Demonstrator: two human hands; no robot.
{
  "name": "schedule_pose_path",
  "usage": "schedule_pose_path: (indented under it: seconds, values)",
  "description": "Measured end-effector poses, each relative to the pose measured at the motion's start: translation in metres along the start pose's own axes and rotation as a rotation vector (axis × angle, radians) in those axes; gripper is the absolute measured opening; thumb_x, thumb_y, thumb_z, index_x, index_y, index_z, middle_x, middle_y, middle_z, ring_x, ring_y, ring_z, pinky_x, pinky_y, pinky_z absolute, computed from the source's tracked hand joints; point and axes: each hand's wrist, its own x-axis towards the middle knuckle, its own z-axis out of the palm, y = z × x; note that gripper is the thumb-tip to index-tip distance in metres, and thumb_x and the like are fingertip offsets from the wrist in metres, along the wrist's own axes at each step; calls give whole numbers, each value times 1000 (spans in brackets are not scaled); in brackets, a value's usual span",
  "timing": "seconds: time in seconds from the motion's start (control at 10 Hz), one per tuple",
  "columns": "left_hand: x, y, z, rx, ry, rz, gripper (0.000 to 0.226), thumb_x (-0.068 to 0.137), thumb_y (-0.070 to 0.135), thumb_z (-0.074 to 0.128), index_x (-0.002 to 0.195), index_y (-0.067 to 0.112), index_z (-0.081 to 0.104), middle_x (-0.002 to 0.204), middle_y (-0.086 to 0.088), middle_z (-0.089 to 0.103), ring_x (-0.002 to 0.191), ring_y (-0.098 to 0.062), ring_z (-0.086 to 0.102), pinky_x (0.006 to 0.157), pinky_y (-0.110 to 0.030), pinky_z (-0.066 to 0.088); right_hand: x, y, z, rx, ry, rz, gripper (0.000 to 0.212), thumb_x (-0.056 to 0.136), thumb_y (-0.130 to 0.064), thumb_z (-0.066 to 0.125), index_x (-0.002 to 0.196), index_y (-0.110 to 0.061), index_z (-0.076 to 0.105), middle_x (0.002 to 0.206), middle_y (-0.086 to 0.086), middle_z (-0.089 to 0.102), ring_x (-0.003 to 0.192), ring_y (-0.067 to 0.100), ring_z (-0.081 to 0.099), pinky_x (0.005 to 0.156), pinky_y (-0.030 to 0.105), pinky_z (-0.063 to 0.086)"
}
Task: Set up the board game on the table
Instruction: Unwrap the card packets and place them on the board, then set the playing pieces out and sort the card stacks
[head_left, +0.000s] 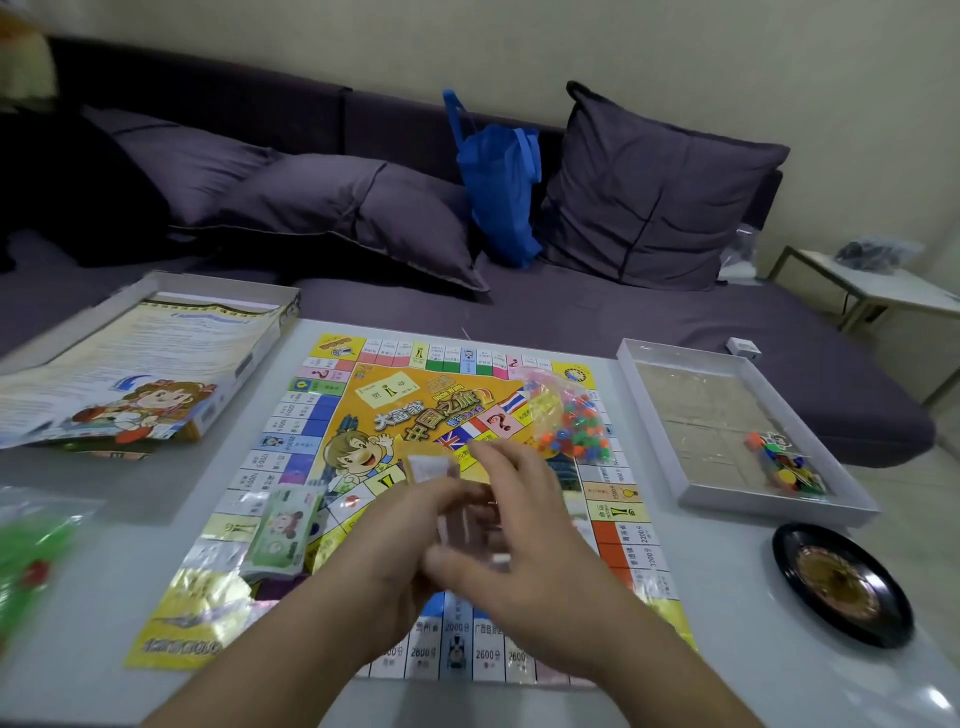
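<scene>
The yellow game board (363, 395) lies unfolded on the pale table (93, 597). Above its near half my left hand (400, 540) and my right hand (524, 540) meet around a small clear wrapped packet (431, 467) with a white and orange end; both are motion-blurred. My left hand grips the packet from below, and my right hand's fingers curl over it from the right. A stack of green play money (283, 530) rests on the board's left side. A clear bag of coloured pieces (571, 421) sits on the board's far right part.
The box lid with a rule sheet (150, 364) lies at far left. The open white box tray (649, 364) at right holds a small bag of coloured tokens (784, 462). A black roulette wheel (841, 582) sits near right, a green bag (31, 545) at the left edge. A purple sofa (623, 322) stands behind.
</scene>
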Motion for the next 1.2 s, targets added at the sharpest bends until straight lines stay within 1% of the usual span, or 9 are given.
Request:
schedule_pose_path:
  seconds: [0.1, 0.2, 0.3, 0.4, 0.5, 0.7, 0.9, 1.1, 1.2]
  values:
    - [2, -3, -4, 168, -28, -11, 20, 96, 11, 58, 104, -2, 70, 92, -28, 71, 74, -36, 69, 70, -44, 62, -7, 0, -6, -164, -148, -54, 138, 69, -63, 88, 158, -54, -17, 157, -44, -23, 159, 6, -9, 127, 53, 23]
    - [-1, -4, -2, 318, -105, -44, 22, 87, 14, 65, 106, 7, 71, 91, -23, 73, 83, -34, 70, 74, -43, 54, -5, 3, -3, -190, -25, -116, 128, 70, -40, 95, 163, -45, 7, 164, -29, 15, 151, 9, 30, 115, 48, 46]
    - [0, -5, -2, 325, -116, -43, 37, 85, 14, 72, 121, 10, 64, 106, -26, 74, 94, -34, 75, 77, -44, 57, 0, 10, -6, -73, 21, -90, 107, 71, -32, 94, 156, -41, 30, 147, -22, 44, 130, 7, 53, 104, 39, 55]
    - [2, -5, -3, 294, -135, -30, 32, 87, 12, 70, 118, 9, 64, 100, -25, 75, 92, -38, 76, 81, -51, 60, -1, 15, -10, 33, -41, -107, 112, 72, -40, 94, 157, -50, 22, 153, -29, 31, 135, 12, 51, 102, 41, 56]
    - [-3, -3, -2, 347, -205, -6, 18, 96, 7, 60, 112, 8, 68, 95, -24, 75, 80, -28, 74, 69, -36, 55, -4, 13, -9, -12, -34, -165, 97, 76, -36, 93, 151, -49, 34, 143, -27, 44, 129, 10, 54, 96, 36, 59]
    - [5, -1, -16, 144, -236, -80, 37, 98, 19, 62, 128, -2, 68, 122, -27, 71, 102, -38, 72, 96, -50, 59, -6, 11, -27, -10, 26, -218, 55, 80, -22, 87, 125, -33, 56, 114, -14, 61, 105, 10, 62, 81, 16, 51]
    - [0, 3, -14, 56, -186, -92, 48, 101, 30, 60, 134, -6, 61, 125, -30, 68, 94, -32, 70, 82, -42, 61, -9, 9, -22, 165, -44, -157, 68, 82, -18, 89, 135, -37, 51, 122, -13, 58, 110, 10, 63, 79, 22, 58]
    - [-4, 8, -16, 67, -255, -56, 61, 103, 45, 56, 131, -9, 61, 104, -21, 71, 81, -27, 72, 76, -38, 63, -12, 5, -26, 197, 6, -158, 75, 80, -17, 91, 139, -34, 47, 126, -7, 62, 119, 7, 63, 85, 13, 54]
    - [-2, 4, -14, 81, -287, -26, 57, 105, 43, 49, 125, -9, 62, 85, -10, 74, 70, -18, 73, 68, -30, 63, -11, 5, -20, 266, -42, -129, 84, 80, -19, 92, 145, -41, 43, 130, -8, 59, 118, 11, 65, 87, 25, 61]
